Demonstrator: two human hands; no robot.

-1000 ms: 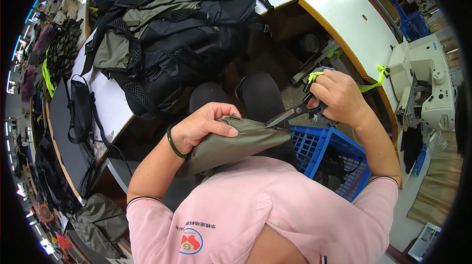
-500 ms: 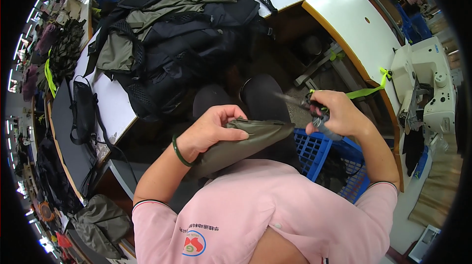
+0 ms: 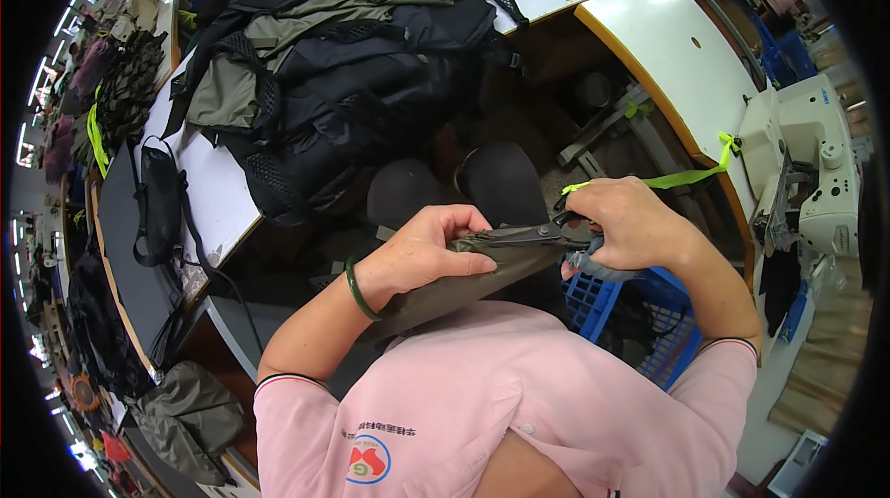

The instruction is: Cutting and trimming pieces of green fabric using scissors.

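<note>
Over my lap, my left hand (image 3: 436, 252) pinches the upper edge of an olive-green fabric piece (image 3: 445, 299) between thumb and fingers. My right hand (image 3: 626, 220) is closed round the handles of a pair of scissors (image 3: 542, 233), whose grips look wrapped in grey-blue cloth. The blades point left, lie along the fabric's upper edge and reach close to my left fingertips. Whether the blades are parted is hard to see. A neon-yellow strap (image 3: 691, 179) runs from near my right hand to the sewing machine table.
A heap of black and olive backpacks (image 3: 371, 81) covers the white table ahead and left. A blue plastic basket (image 3: 593, 299) with dark pieces sits by my right leg. At right stands a white sewing machine (image 3: 816, 164). Olive fabric (image 3: 190, 415) lies at lower left.
My right hand has brought the scissors left and turned them, so the blades now lie at the fabric's edge. My left hand keeps its pinch, shifted slightly right.
</note>
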